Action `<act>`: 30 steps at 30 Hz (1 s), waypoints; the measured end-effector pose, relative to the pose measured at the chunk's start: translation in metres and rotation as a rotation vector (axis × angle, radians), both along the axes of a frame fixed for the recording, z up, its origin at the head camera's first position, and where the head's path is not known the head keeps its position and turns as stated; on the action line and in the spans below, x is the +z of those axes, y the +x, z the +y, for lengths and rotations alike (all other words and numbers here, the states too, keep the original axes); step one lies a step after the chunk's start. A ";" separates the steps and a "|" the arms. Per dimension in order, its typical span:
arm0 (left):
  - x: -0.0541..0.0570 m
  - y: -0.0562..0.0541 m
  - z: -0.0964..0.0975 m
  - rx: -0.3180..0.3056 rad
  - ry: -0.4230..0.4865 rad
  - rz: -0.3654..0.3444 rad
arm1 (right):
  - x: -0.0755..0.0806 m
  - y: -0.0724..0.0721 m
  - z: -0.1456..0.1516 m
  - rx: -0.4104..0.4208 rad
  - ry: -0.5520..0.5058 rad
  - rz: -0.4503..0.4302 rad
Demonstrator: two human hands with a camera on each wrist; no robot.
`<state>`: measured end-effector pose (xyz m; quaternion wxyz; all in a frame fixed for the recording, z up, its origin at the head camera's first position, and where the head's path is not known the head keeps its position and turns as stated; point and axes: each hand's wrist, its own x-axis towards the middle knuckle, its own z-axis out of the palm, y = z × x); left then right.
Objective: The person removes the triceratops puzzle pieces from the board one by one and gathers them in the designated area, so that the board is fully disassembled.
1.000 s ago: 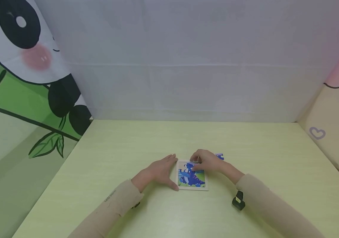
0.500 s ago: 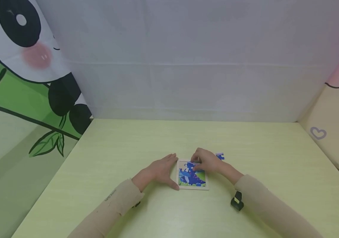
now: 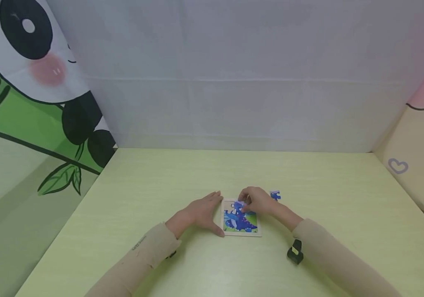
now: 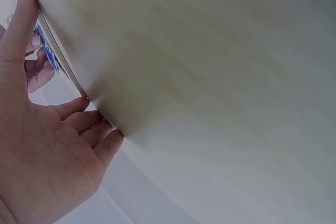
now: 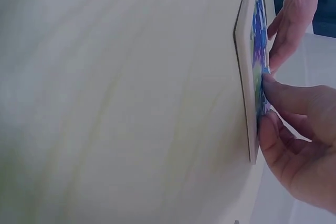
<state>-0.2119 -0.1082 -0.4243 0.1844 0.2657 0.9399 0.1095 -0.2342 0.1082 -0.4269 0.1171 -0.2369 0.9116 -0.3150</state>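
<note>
A square dinosaur jigsaw puzzle in a pale wooden frame [image 3: 242,235] lies on the table. Along its left side, my left hand [image 3: 202,212] rests with straight fingers and thumb spread, the tips touching the frame's edge in the left wrist view. Over the upper right part of the puzzle, my right hand [image 3: 258,201] pinches a blue puzzle piece [image 5: 266,100] between thumb and fingers, low against the picture. Bare backing shows at the picture's upper left. Just beyond the right hand lies a loose blue puzzle piece [image 3: 275,195]. The right hand hides the puzzle's upper right corner.
The pale yellow table [image 3: 174,173] runs back to a grey-white cloth wall [image 3: 212,111]. Painted side panels flank it, with a cartoon panda on the left one. A black wrist device [image 3: 295,252] hangs beneath the right sleeve.
My right hand has shifted very slightly over the puzzle, and more of the loose piece behind it shows. The left hand stays at the frame.
</note>
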 end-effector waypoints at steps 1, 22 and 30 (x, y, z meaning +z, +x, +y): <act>0.000 0.000 0.000 0.000 0.000 0.000 | 0.000 0.001 0.000 0.001 -0.002 0.001; 0.000 -0.001 0.000 0.002 0.011 -0.004 | 0.001 -0.002 0.006 0.177 0.025 0.069; 0.001 0.000 0.000 -0.004 0.010 -0.009 | 0.004 0.004 0.009 0.183 0.009 0.086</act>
